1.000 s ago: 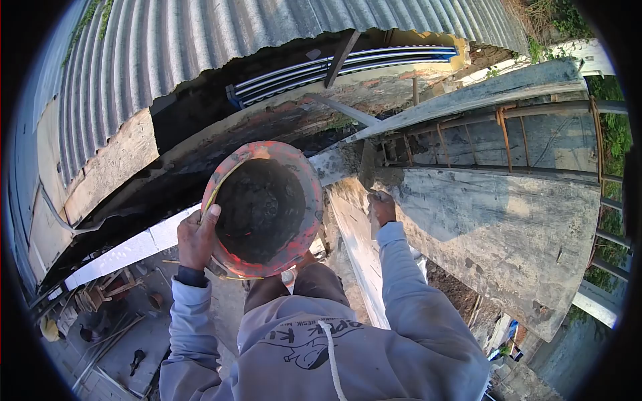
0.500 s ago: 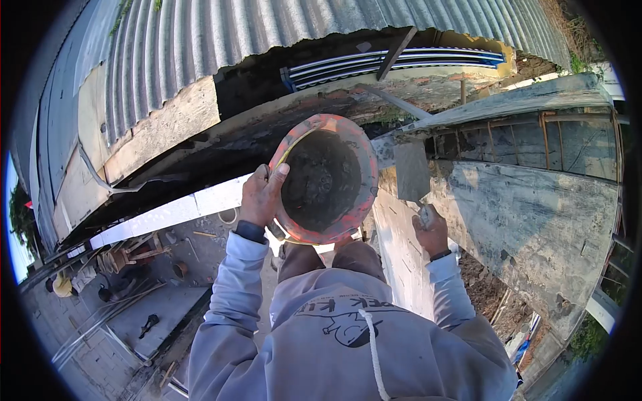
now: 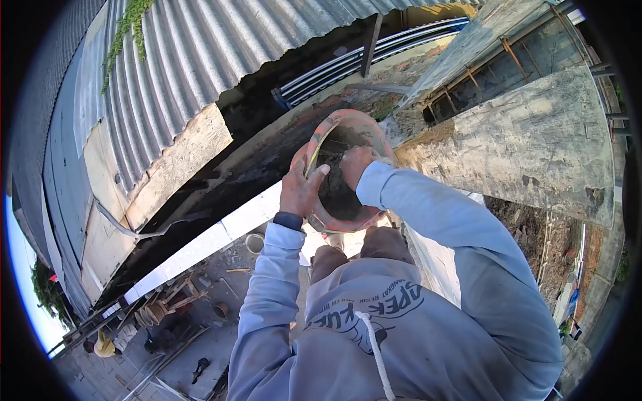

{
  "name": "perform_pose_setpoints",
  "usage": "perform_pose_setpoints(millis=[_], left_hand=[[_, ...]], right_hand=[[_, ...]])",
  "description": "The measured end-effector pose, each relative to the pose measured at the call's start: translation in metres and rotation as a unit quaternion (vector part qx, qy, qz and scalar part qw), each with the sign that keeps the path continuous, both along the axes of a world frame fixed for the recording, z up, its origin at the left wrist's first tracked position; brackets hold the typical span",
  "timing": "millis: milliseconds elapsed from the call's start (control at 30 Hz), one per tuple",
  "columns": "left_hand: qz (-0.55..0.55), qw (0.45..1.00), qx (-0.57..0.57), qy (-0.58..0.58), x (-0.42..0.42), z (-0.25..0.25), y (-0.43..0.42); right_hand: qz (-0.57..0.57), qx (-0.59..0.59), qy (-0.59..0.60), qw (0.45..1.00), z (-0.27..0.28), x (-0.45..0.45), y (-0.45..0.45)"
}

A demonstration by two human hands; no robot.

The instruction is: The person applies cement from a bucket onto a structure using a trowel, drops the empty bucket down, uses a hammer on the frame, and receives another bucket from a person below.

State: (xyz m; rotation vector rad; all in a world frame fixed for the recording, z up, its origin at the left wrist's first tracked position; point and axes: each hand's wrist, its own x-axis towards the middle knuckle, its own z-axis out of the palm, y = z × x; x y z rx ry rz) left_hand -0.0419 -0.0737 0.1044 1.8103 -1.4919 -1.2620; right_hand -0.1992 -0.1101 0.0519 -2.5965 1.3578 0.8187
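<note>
A red, mortar-smeared bucket (image 3: 374,130) is held out in front of my legs, with wet grey mortar (image 3: 336,204) inside. My left hand (image 3: 299,190) is wrapped round its left rim, thumb over the edge. Reaching into the bucket from the right, my right hand (image 3: 356,165) is closed in a fist. The trowel seen in that hand half a second earlier has its blade hidden inside the bucket and behind the hand.
A corrugated roof (image 3: 200,60) spans the upper left. On the right lies a board formwork (image 3: 528,147) beside exposed rods (image 3: 511,57). Far below, a person in yellow (image 3: 105,345) is near scattered wood. A narrow white ledge (image 3: 207,237) runs to the left.
My right hand has swung left from beside the formwork into the bucket, taking the trowel along. My left hand keeps its hold on the rim. The view has turned and shifted.
</note>
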Motion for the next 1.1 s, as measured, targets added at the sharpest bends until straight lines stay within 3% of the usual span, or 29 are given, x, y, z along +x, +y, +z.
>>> perform_pose_setpoints(millis=[133,233,267,467,533,633,700,733,833,1100], left_hand=[[-0.081,0.997,-0.016,0.008,0.015,-0.008,-0.009],[-0.074,0.997,-0.011,0.035,0.013,-0.007,-0.012],[-0.081,0.996,-0.031,0.037,0.015,-0.012,-0.011],[-0.096,0.995,-0.014,0.007,0.013,-0.006,-0.011],[-0.1,0.994,-0.051,0.003,0.009,-0.014,-0.008],[-0.109,0.992,-0.062,0.005,-0.008,-0.009,-0.003],[-0.091,0.994,-0.061,0.008,-0.019,-0.008,-0.002],[-0.099,0.995,0.019,0.027,-0.02,0.008,-0.005],[-0.129,0.99,-0.053,-0.015,-0.025,-0.005,-0.003],[-0.116,0.993,-0.013,0.015,-0.031,0.014,0.003]], right_hand=[[0.082,-0.068,-0.048,0.993,0.012,0.003,0.044],[0.026,-0.039,-0.063,0.997,0.007,0.003,0.075],[0.0,0.03,-0.192,0.981,-0.012,-0.011,0.078],[-0.003,-0.09,-0.095,0.991,0.018,-0.055,0.06],[-0.051,-0.158,-0.1,0.981,-0.002,-0.062,0.032],[0.007,-0.264,-0.04,0.964,-0.027,-0.065,0.009],[-0.057,-0.085,-0.075,0.992,-0.042,-0.071,0.006],[-0.085,0.01,-0.089,0.992,-0.05,-0.077,0.012],[-0.124,0.008,-0.097,0.988,-0.074,-0.094,0.042],[-0.177,0.166,-0.183,0.953,-0.088,-0.092,0.077]])
